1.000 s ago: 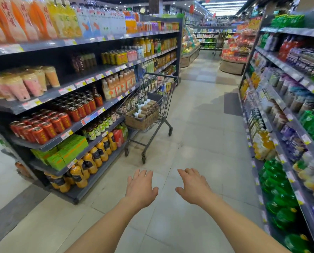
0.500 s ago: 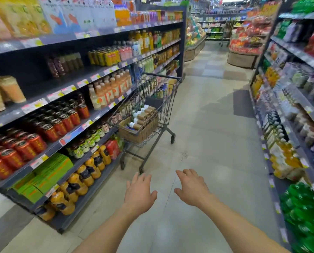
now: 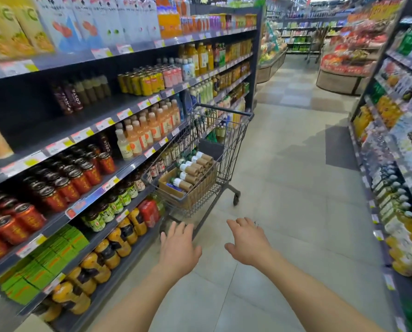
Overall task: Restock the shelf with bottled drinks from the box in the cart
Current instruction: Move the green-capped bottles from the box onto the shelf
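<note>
A wire shopping cart (image 3: 226, 149) stands in the aisle against the left shelving. Inside it sits a cardboard box (image 3: 200, 188) with several brown bottles with white caps (image 3: 191, 170) lying in it. On the left shelf (image 3: 85, 109), a dark stretch holds only a few brown bottles (image 3: 79, 94) at the back. My left hand (image 3: 178, 248) and my right hand (image 3: 247, 240) reach forward side by side, palms down, fingers relaxed, holding nothing. Both hands are short of the cart's near end.
Stocked drink shelves line both sides of the aisle: cans (image 3: 56, 185) and juice bottles (image 3: 149, 133) on the left, green and yellow bottles (image 3: 406, 245) on the right. A round display stand (image 3: 341, 75) is at the far end. Tiled floor (image 3: 284, 188) runs right of the cart.
I have walked forward, so the cart and left shelves appear closer and larger. Both hands stay outstretched and empty, now nearer to the cart.
</note>
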`<action>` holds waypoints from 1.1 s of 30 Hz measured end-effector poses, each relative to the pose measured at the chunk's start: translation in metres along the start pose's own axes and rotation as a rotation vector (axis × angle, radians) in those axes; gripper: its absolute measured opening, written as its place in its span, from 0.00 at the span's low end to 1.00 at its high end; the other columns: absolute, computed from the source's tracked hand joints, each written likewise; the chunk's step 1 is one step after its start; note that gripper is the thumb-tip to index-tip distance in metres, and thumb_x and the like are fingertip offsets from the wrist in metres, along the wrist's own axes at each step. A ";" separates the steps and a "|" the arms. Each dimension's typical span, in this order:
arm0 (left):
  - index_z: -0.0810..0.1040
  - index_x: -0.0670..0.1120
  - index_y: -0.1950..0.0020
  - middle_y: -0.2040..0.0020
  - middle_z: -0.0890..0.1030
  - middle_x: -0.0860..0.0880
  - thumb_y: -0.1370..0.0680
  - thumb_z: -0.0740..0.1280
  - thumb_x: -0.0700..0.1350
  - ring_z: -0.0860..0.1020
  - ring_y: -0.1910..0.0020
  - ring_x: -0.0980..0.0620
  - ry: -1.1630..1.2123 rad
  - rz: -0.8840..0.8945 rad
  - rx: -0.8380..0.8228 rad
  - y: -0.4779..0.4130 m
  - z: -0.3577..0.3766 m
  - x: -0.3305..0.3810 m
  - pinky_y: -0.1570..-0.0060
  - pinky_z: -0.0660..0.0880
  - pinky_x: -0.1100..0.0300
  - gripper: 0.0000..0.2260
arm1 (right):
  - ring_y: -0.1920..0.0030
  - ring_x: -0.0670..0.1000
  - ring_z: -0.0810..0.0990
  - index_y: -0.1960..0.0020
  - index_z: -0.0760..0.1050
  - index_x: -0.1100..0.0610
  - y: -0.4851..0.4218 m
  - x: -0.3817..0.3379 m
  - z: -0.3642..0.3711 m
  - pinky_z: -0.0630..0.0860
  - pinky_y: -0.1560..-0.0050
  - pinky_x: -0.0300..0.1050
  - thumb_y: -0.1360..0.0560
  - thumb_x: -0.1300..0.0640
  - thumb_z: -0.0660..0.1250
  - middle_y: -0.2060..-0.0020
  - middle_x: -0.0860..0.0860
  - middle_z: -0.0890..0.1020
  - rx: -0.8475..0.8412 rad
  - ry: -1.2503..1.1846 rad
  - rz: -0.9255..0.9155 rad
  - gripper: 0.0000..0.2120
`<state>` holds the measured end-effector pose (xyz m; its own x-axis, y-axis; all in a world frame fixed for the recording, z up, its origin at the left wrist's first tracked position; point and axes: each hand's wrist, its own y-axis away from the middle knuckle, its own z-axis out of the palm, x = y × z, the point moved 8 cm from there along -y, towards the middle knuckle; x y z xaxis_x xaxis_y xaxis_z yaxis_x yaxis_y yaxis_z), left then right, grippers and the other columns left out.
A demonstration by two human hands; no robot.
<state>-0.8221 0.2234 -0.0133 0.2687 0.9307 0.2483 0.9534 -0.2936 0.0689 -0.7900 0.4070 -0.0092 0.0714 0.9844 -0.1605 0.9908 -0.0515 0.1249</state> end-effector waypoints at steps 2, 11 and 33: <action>0.61 0.52 0.22 0.21 0.61 0.50 0.21 0.62 0.57 0.52 0.21 0.44 0.014 -0.002 -0.011 -0.028 0.001 -0.011 0.25 0.51 0.37 0.28 | 0.29 0.57 0.61 0.26 0.60 0.52 -0.027 -0.001 0.000 0.66 0.35 0.57 0.24 0.43 0.62 0.32 0.53 0.69 0.000 0.007 0.000 0.30; 0.59 0.51 0.21 0.20 0.59 0.50 0.21 0.62 0.58 0.52 0.21 0.44 0.043 0.059 -0.029 -0.164 -0.013 -0.070 0.25 0.51 0.38 0.30 | 0.26 0.58 0.59 0.24 0.58 0.51 -0.167 -0.017 -0.007 0.64 0.32 0.58 0.24 0.42 0.62 0.28 0.54 0.66 -0.006 0.016 0.062 0.32; 0.63 0.49 0.24 0.22 0.62 0.49 0.20 0.61 0.57 0.52 0.21 0.44 -0.005 -0.091 -0.173 -0.454 0.017 -0.104 0.25 0.55 0.39 0.26 | 0.27 0.58 0.61 0.24 0.59 0.51 -0.493 0.026 -0.004 0.66 0.32 0.60 0.24 0.43 0.61 0.30 0.54 0.69 -0.117 0.009 -0.068 0.31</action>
<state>-1.2805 0.2632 -0.0865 0.1834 0.9560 0.2291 0.9362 -0.2409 0.2557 -1.2770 0.4591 -0.0710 0.0034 0.9865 -0.1638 0.9732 0.0345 0.2275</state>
